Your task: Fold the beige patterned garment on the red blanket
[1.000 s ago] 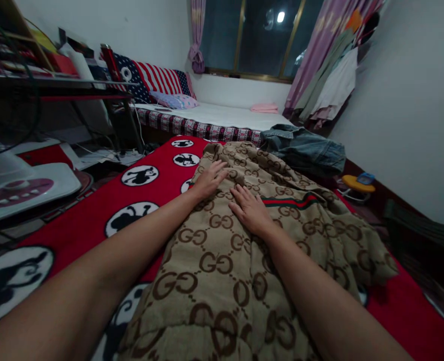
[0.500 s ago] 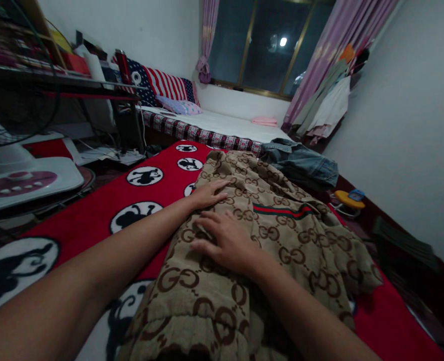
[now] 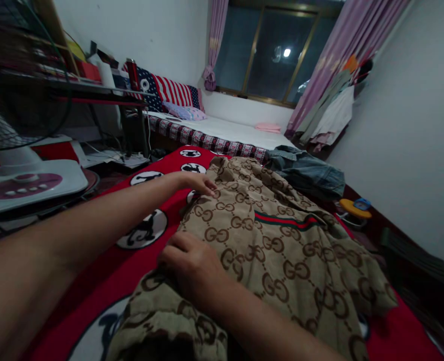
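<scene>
A tan garment [image 3: 282, 245] printed with brown interlocking letters and a red-green stripe lies spread over a red blanket [image 3: 132, 255] with black-and-white round patches. My left hand [image 3: 201, 184] reaches to the garment's far left edge, fingers bent onto the cloth there. My right hand [image 3: 190, 265] is nearer to me, at the garment's left edge, with its fingers curled down over the fabric. Whether either hand pinches the cloth or only presses on it does not show clearly.
A folded pair of jeans [image 3: 306, 173] lies beyond the garment. A bed [image 3: 237, 133] with pillows runs under the window. A fan base [image 3: 26, 183] and a shelf stand at the left. A small yellow object [image 3: 353, 206] sits by the right wall.
My right hand slid back toward me and leftward along the garment to its left edge. My left hand shifted slightly left to the far edge. The view tilted up a little.
</scene>
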A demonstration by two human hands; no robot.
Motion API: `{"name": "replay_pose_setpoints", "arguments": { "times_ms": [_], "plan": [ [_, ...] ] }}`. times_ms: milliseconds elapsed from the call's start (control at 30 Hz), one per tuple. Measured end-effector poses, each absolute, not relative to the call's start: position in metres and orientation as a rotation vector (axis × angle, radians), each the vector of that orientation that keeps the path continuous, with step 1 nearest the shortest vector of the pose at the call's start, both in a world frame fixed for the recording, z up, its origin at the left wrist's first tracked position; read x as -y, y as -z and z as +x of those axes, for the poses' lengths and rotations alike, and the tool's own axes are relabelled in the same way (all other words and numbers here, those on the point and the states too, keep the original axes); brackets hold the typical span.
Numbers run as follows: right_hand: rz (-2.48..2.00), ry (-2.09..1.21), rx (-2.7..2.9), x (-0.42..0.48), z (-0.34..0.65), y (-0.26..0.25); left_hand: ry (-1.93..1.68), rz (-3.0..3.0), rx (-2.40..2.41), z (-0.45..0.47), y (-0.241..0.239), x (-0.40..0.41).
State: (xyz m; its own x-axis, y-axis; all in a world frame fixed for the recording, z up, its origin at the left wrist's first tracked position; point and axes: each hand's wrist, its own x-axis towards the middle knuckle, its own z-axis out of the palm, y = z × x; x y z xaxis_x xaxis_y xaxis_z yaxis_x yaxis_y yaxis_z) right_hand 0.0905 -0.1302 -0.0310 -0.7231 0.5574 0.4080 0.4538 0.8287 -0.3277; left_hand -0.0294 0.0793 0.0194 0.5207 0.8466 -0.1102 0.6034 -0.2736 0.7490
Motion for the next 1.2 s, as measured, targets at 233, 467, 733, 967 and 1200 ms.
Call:
{"name": "replay_pose_setpoints", "arguments": {
  "times_ms": [233, 467, 733, 967, 1200],
  "plan": [
    [-0.519, -0.564, 2.485, 0.132, 0.089, 0.035, -0.718, 2.311, -1.290, 0.022, 0.009, -0.053],
    [-1.292, -0.217, 2.011, 0.089, 0.152, 0.029, -0.591, 2.519, -1.535, 0.031, 0.054, -0.035],
    [-1.460, -0.220, 2.022, 0.063, 0.203, 0.037, -0.470, 2.509, -1.862, 0.028, 0.050, -0.037],
    [-2.134, 0.415, 1.595, 0.110, 0.344, -0.013, -0.568, 2.591, -1.879, 0.025, 0.054, -0.036],
    [-2.550, -0.139, 1.574, 0.148, 0.433, 0.012, -0.594, 2.591, -1.895, 0.027, 0.052, -0.030]
  ]
}}
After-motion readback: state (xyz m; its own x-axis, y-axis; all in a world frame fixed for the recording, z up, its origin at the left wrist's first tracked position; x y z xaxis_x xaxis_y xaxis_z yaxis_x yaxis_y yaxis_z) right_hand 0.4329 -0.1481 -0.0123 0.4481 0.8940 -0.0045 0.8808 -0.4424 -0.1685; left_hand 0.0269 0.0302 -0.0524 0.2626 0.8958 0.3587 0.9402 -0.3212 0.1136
